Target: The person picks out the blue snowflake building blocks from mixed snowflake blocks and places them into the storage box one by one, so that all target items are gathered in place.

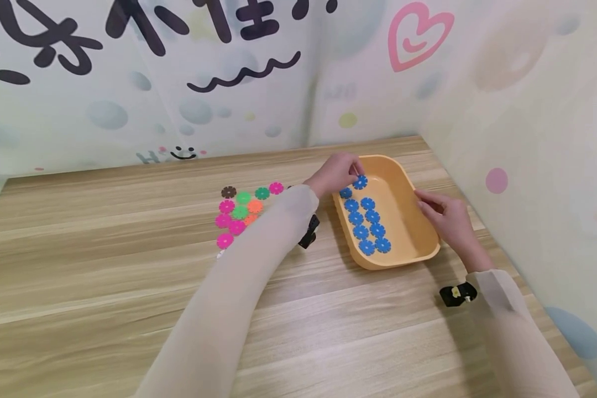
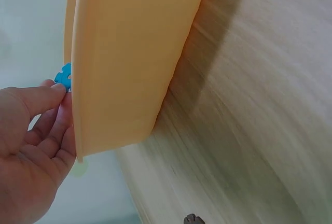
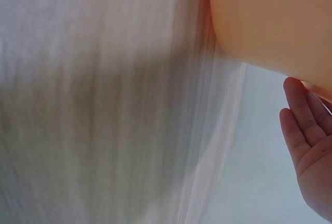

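Note:
Over the far left corner of a yellow plastic tray (image 1: 400,221), my left hand (image 1: 335,172) pinches a blue notched disc (image 1: 360,182) between thumb and fingers. The left wrist view shows the same blue disc (image 2: 64,77) at the tray's rim, partly hidden by the wall. Several blue notched discs (image 1: 370,216) lie inside the tray in two columns along its left side. My right hand (image 1: 448,221) holds the tray's right rim, thumb and index finger at the edge. From the right wrist view, its fingers (image 3: 298,105) reach the tray's outer wall.
Left of the tray, pink, green, orange and dark notched discs (image 1: 236,227) lie on the wooden table (image 1: 104,265), partly covered by the left sleeve (image 1: 249,265). A printed wall covering (image 1: 258,110) stands behind the table and another (image 1: 532,182) along its right edge.

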Available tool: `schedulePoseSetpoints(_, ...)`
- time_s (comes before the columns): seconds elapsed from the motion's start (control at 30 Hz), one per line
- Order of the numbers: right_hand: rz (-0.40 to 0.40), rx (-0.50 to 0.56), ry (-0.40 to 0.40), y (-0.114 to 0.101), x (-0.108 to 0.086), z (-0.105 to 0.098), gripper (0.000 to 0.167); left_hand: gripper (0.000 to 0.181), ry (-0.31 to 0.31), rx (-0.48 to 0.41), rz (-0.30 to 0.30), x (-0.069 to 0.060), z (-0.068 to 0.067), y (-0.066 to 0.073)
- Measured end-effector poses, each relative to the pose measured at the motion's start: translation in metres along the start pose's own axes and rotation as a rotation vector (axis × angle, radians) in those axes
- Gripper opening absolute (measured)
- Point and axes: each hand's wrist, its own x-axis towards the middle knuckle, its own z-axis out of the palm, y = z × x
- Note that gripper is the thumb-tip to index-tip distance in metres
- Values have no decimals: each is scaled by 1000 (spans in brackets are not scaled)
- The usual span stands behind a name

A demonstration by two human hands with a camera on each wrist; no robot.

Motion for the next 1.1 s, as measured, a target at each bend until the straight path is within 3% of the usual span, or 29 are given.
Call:
schedulePoseSetpoints(0.27,-15,14,12,2,-1,-1,30,16,-13,28,-25,8,7,6)
schedulePoseSetpoints(0.6,-4,4,20,4,-1,-1,29,20,-17,155,-54,20,20,5)
schedulePoseSetpoints(1.1,-33,21,20,4,0,1,29,19,-36,252,-164,24,30,7)
